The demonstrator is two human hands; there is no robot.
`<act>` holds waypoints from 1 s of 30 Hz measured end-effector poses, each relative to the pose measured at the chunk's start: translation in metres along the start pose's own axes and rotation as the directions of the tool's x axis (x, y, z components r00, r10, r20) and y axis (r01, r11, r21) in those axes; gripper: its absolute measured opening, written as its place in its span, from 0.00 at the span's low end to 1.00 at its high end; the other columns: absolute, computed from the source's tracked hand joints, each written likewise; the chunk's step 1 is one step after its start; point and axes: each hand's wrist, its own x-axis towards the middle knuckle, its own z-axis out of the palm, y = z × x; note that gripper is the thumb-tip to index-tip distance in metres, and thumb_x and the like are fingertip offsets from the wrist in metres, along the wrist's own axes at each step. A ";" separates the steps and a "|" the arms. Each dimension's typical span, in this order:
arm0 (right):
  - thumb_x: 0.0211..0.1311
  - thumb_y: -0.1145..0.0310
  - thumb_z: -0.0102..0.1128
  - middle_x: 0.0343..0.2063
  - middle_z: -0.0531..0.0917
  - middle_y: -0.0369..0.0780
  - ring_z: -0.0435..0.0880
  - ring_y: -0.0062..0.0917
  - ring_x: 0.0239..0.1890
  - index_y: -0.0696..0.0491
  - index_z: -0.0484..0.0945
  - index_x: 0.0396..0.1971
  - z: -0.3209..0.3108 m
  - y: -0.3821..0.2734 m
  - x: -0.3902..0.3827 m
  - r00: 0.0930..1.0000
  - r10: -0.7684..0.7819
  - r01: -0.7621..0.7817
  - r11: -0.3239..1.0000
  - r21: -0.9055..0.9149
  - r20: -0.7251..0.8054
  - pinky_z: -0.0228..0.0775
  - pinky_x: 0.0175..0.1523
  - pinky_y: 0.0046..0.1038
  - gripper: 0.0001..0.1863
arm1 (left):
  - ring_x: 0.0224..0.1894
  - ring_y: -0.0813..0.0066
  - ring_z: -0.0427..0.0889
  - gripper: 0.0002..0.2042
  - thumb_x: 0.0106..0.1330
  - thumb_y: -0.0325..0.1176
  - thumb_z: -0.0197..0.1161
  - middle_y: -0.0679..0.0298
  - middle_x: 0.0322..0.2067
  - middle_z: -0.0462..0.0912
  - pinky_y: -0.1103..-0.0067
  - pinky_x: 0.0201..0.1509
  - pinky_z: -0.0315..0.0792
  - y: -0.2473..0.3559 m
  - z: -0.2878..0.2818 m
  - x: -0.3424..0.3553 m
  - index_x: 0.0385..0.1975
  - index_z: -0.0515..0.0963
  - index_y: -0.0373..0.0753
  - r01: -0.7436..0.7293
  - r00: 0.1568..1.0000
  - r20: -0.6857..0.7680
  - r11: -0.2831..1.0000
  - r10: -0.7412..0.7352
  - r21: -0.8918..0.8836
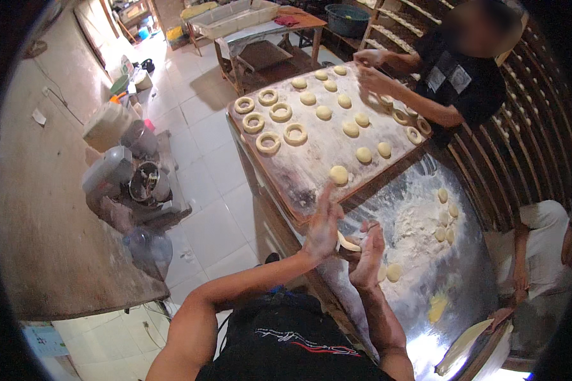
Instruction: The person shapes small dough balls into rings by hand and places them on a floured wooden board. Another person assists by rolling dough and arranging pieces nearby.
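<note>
A pale piece of dough (pixel 347 243) is between my two hands, above the near edge of the board. My left hand (pixel 323 225) has its fingers stretched forward, with the dough against its thumb side. My right hand (pixel 368 257) faces it from the other side, fingers bent and dusted with flour, touching the same piece. Just beyond my left fingertips lies a round dough ball (pixel 339 174) on the floured board (pixel 292 181). Several more flattened balls are spread over it, and dough rings (pixel 295 134) sit at its left side. The dough's underside is hidden by my hands.
A co-worker (pixel 448 76) reaches over the board's far right, near more rings. Loose flour (pixel 419 244) and several dough pieces cover part of the metal table (pixel 353 301). Racks (pixel 496 152) line the right, where another seated person (pixel 537 235) shows. Machinery (pixel 108 171) stands left.
</note>
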 end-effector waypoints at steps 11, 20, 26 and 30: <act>0.68 0.35 0.26 0.49 0.68 0.40 0.72 0.25 0.51 0.51 0.57 0.58 0.063 0.027 0.054 0.988 0.151 -0.141 0.968 -0.209 0.030 0.69 0.51 0.30 0.35 | 0.31 0.63 0.72 0.27 0.67 0.26 0.52 0.57 0.32 0.71 0.71 0.38 0.71 0.008 -0.069 0.042 0.66 0.56 0.36 0.008 0.998 -0.069 0.972 0.009 0.236; 0.66 0.66 0.44 0.41 0.69 0.45 0.71 0.28 0.46 0.56 0.57 0.49 0.118 0.014 0.116 0.994 0.053 -0.002 0.875 -0.485 0.092 0.68 0.48 0.31 0.16 | 0.31 0.68 0.77 0.23 0.70 0.31 0.52 0.58 0.29 0.75 0.69 0.36 0.72 0.000 -0.108 0.071 0.64 0.60 0.38 -0.173 0.978 -0.035 0.899 0.204 0.402; 0.66 0.65 0.45 0.40 0.75 0.48 0.77 0.34 0.41 0.53 0.55 0.54 0.123 0.033 0.166 0.987 0.020 0.096 0.733 -0.674 0.162 0.69 0.44 0.35 0.20 | 0.39 0.64 0.79 0.18 0.68 0.30 0.54 0.56 0.36 0.78 0.72 0.44 0.72 -0.007 -0.127 0.106 0.57 0.67 0.35 0.015 0.983 -0.161 0.842 0.086 0.539; 0.63 0.65 0.50 0.36 0.80 0.51 0.81 0.43 0.40 0.56 0.59 0.55 0.087 0.026 0.186 0.889 -0.427 0.319 0.321 -0.892 0.165 0.70 0.45 0.41 0.22 | 0.42 0.59 0.78 0.16 0.64 0.31 0.58 0.56 0.39 0.78 0.71 0.47 0.71 -0.011 -0.152 0.145 0.51 0.72 0.36 -0.153 0.843 -0.215 0.604 0.493 0.782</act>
